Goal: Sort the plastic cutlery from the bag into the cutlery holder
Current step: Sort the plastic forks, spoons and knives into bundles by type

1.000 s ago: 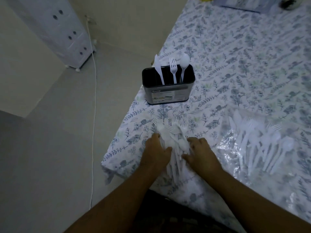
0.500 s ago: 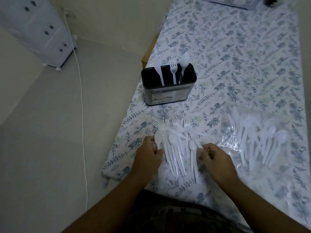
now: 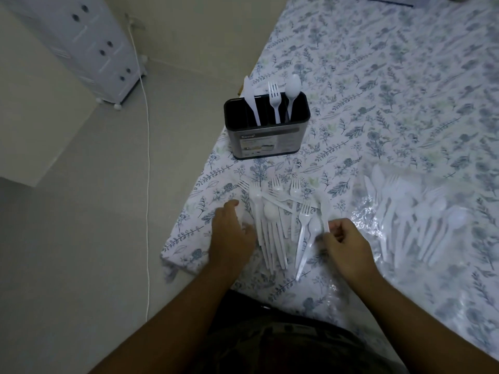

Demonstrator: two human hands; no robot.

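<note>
- Both hands had drawn apart since the frame 1 second earlier, when they pressed together on the bunched cutlery; the loose pile (image 3: 272, 225) lay fanned out between them on the floral tablecloth (image 3: 405, 90).
- Left hand (image 3: 233, 233) rested palm down at the pile's left edge, fingers loosely spread, gripping nothing that could be seen.
- Right hand (image 3: 344, 244) was curled, its fingertips pinching the handle of 1 white piece (image 3: 325, 211) at the pile's right edge; which kind it was could not be told.
- Beyond the pile stood the black cutlery holder (image 3: 266, 139), with 1 knife (image 3: 249, 101), 1 fork (image 3: 274, 101) and 1 spoon (image 3: 292, 90) upright in separate compartments.
- Right of the hands lay the clear plastic bag (image 3: 361, 217), with more white cutlery (image 3: 410, 211) blurred inside it.
</note>
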